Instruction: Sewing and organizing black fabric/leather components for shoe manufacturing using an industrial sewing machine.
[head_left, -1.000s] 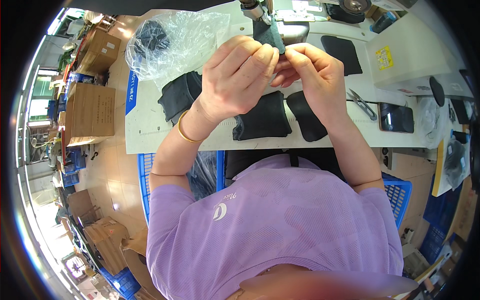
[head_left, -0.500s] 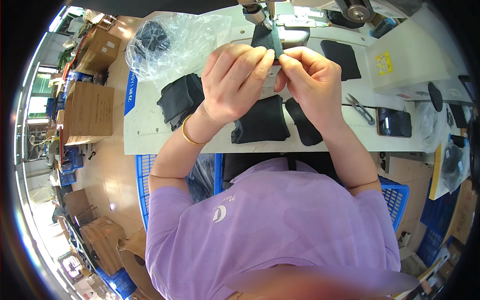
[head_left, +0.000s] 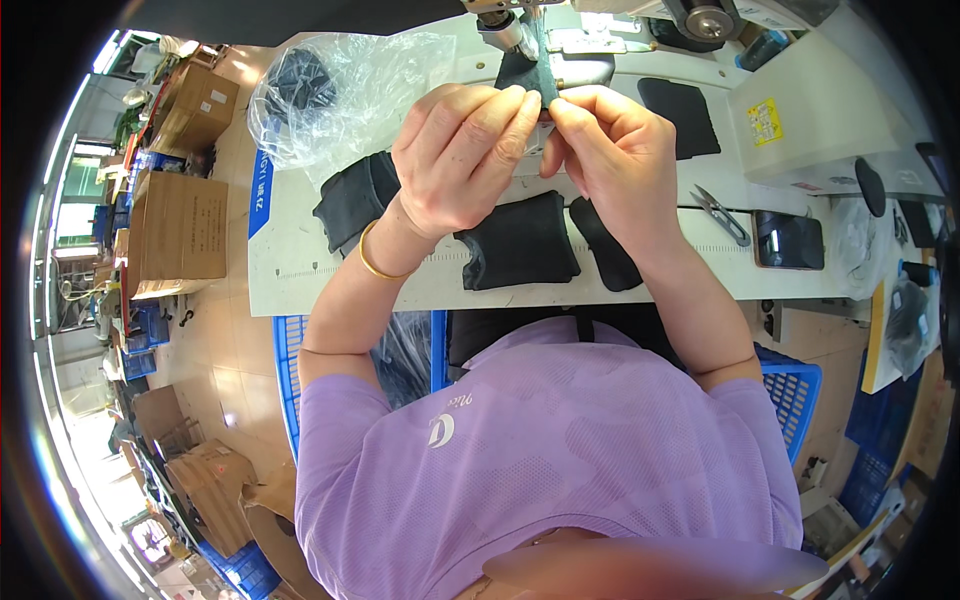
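A dark piece of fabric (head_left: 530,76) lies under the head of a sewing machine (head_left: 507,32) at the far middle of the table. Its near edge is pinched by my left hand (head_left: 462,150), fingers together, and by my right hand (head_left: 612,150), thumb against forefinger, close beside each other. Just below my hands a folded black fabric piece (head_left: 525,240) rests on the tabletop, with a narrower black piece (head_left: 606,245) to its right. A stack of black fabric pieces (head_left: 355,200) is left of my left wrist. My fingertips hide part of the held edge.
Thread snips (head_left: 722,215) and a dark phone (head_left: 789,241) lie on the right of the table (head_left: 400,292). Another black piece (head_left: 680,118) is behind them. A clear plastic bag (head_left: 350,90) covers the far left corner. Blue baskets (head_left: 790,400) stand below the table edge.
Both hands still pinch the fabric edge, shifted slightly left and away from me in the picture. The other things on the table have stayed put.
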